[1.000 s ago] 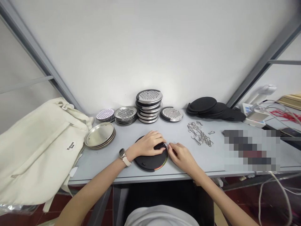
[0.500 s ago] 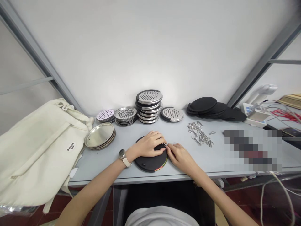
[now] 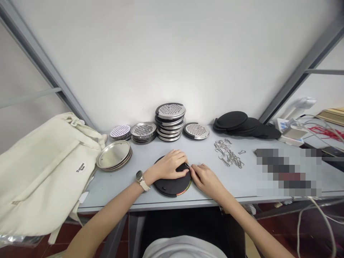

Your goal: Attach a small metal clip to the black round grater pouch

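A round black disc lies flat near the table's front edge, with a red, yellow and green strip showing along its lower right rim. Across its top rests my left hand, fingers curved and thumb apart, holding it against the table. At the disc's right edge my right hand is closed, thumb and forefinger pinching a small metal clip. The left fingertips are close to that clip; whether they touch it I cannot tell. Several loose metal clips are scattered to the right.
Behind the hands stand a tall stack of perforated metal discs, grater discs and a single perforated disc. Plain metal lids and a cream bag are left. Black round pads lie back right, before cables.
The left fingertips have drawn back slightly from the clip, so more of its wire shows. The right hand keeps its pinch, and the disc stays in place.
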Tool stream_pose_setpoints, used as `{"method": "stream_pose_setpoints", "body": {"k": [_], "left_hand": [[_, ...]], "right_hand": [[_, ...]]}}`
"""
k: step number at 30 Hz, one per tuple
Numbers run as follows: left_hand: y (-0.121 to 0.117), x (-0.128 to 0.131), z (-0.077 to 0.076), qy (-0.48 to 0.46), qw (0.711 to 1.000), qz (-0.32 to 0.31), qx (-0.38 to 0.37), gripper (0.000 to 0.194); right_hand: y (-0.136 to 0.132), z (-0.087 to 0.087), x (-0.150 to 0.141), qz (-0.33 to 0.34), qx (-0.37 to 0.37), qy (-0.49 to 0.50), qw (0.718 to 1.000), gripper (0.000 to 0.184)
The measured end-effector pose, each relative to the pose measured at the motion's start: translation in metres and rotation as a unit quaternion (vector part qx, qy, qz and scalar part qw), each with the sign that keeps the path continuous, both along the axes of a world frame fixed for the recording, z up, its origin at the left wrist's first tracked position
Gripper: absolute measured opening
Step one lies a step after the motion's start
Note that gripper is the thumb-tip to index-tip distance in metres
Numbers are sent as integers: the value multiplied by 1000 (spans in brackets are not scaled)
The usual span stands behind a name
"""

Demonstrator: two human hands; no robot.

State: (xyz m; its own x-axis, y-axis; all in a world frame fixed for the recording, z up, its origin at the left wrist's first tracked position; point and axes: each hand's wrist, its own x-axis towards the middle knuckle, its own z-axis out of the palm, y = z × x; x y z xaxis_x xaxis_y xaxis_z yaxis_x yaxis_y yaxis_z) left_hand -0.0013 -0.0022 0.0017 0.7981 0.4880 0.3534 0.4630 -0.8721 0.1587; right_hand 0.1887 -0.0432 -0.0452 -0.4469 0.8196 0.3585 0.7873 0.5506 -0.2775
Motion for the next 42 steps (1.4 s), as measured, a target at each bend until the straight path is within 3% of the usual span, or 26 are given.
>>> {"method": "stream_pose_setpoints", "body": {"k": [42], "left_hand": [[2, -1, -4, -1, 1000, -12, 12, 18]], "right_hand": [[-2, 3, 0, -1, -14, -3, 1000, 28]]}}
